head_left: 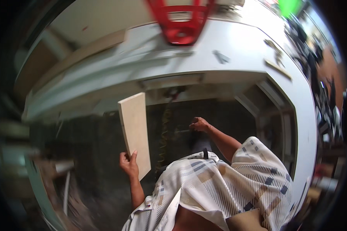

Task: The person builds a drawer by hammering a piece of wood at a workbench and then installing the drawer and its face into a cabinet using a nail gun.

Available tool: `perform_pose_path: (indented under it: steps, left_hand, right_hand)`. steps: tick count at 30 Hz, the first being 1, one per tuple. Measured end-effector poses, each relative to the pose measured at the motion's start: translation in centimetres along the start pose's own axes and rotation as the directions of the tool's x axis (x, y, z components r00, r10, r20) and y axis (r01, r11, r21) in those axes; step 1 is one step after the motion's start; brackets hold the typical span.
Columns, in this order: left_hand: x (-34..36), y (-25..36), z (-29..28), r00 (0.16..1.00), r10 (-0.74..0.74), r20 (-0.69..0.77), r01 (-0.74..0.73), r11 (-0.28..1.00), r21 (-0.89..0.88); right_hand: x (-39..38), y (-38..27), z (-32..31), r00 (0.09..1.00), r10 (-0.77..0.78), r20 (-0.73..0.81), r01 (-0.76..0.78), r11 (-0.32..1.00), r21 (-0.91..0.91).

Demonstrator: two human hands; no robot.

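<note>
L hand (129, 165), head view: gripping a pale wood board (135, 134) near its lower L edge — thumb laid on the broad face, the other fingers at the edge, partly hidden. I've got the board approx. upright, slightly tilted, long side running up, in front of me & to my L, on the near side of the white tabletop (239, 46). R hand (199, 124) is out ahead over the dark floor (96, 142), well apart from the board, fingers loosely bent; can't tell if anything's in it. Between my hands there's a yellowish coiled hose (164, 134), blurry. Far side, up top: a red frame w/ openings (181, 32) over the tabletop, also blurred. To its R, a small grey piece (221, 57) lies flat, then a thin wood strip (277, 68) near the R corner — a crumpled brownish thing (273, 48) just beyond it. Far L, a long brown board (92, 50) lies along the back. My patterned shirt (227, 184) fills the bottom.
</note>
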State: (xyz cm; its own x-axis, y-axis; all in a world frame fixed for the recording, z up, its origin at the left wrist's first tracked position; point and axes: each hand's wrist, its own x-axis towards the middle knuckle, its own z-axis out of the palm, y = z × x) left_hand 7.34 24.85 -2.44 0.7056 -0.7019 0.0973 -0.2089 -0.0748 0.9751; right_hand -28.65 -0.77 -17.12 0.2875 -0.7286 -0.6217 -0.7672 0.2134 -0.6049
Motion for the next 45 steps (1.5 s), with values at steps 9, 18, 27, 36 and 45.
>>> perform_pose_path:
  steps: [9,18,27,36,45]
  left_hand:
    - [-8.0,10.4,-17.4,0.818,-0.253,-0.517,0.109,0.950,-0.293]
    - [-2.4,4.3,-31.8,0.711,-0.382,-0.591,-0.228,0.669,-0.707]
    - [12.4,4.2,-39.6,0.712,-0.391,-0.583,0.019,0.841,-0.541]
    - [30.8,1.3,-50.3,0.588,-0.412,-0.696,-0.102,0.816,-0.569]
    - [45.4,-1.2,-64.7,0.415,-0.342,-0.843,-0.329,0.808,-0.489]
  right_hand:
    - [-18.4,-23.2,18.8,0.325,-0.689,0.648,0.184,0.718,0.671]
    - [-27.1,-42.2,26.1,0.355,-0.625,0.695,0.623,0.713,0.322]
    - [-14.5,-55.0,34.3,0.277,-0.768,0.578,0.903,0.414,0.117]
    - [-4.3,-77.3,43.5,0.009,-0.833,0.554,0.998,0.040,0.045]
    - [5.7,-93.0,54.2,-0.129,-0.718,0.684,0.763,0.368,0.531]
